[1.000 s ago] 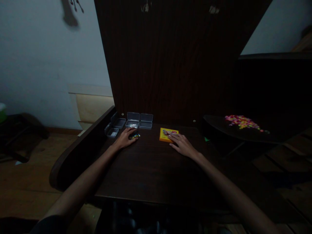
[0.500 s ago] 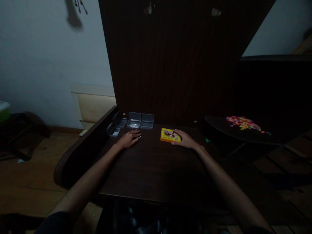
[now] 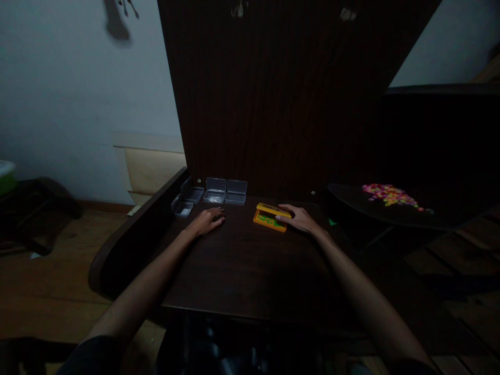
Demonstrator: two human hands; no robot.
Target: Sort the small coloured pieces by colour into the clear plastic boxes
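Here, from my feed, both forearms reach forward over the dark counter [image 3: 242, 271].
Left hand: my left hand [image 3: 207, 221] lies palm down on the wood, fingers loosely curled toward the right; whether something sits under it I cannot tell in this dim light.
Right hand: my right hand [image 3: 300, 219] grips the right end of the yellow box [image 3: 270, 217], thumb on the raised lid, fingers curled at the side.
Yellow box: a flat, rectangular hinged case, hard and smooth; the lid stands slightly lifted, and I see green pieces in the tray below. Its long axis runs left to right, slanting a little nearer to me at the right end. It rests on the far middle of the counter, well apart from the left hand.
Clear cases: small transparent plastic cases [image 3: 225, 191] with rounded corners line the back left corner, just beyond the left hand.
Counter: dark brown wood grain, matte, with an upright panel [image 3: 273, 104] of the same wood behind.
Side shelf: a curved dark shelf [image 3: 351, 203] to the right carries a heap of bright pink and yellow bits [image 3: 388, 195].
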